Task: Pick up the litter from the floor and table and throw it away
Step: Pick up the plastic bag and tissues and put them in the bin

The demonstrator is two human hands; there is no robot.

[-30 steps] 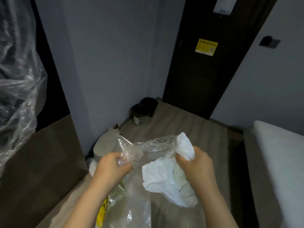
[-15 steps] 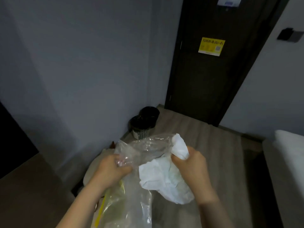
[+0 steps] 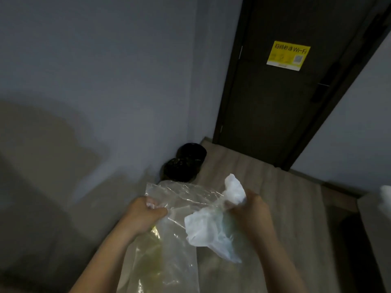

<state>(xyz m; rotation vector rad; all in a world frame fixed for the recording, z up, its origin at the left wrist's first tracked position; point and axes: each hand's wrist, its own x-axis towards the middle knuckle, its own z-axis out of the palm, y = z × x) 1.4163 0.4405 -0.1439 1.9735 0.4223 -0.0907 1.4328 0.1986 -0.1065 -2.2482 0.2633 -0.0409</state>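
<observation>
The left hand (image 3: 146, 214) has its grip closed on the near-left edge of a clear plastic bag (image 3: 175, 269), thumb pressed over curled fingers with the film pinched between them. The bag hangs from that grip, and below it something yellow (image 3: 156, 248) shows through the plastic, too blurred to name. Beyond the left grip, past the bag's raised rim, two dark round bins (image 3: 182, 168) stand on the floor (image 3: 275, 187) close against the grey wall (image 3: 105, 81), one behind the other and touching or nearly so. Between the two grips the rim of the bag is stretched across. A crumpled white wad (image 3: 207, 231) of litter, paper or thin plastic, hangs just inside the right grip. Whether it is already within the bag or only in front of it I cannot tell. The right hand (image 3: 251, 212) has its grip closed on the top of that wad together with the bag's far edge; a puff of white sticks up above its fingers. Well beyond the right grip is a dark door (image 3: 275, 113) with a yellow sticker (image 3: 288, 56) high on it, and out to the right of that grip, at the edge of view, something pale (image 3: 386, 194) shows, too cut off to name.
</observation>
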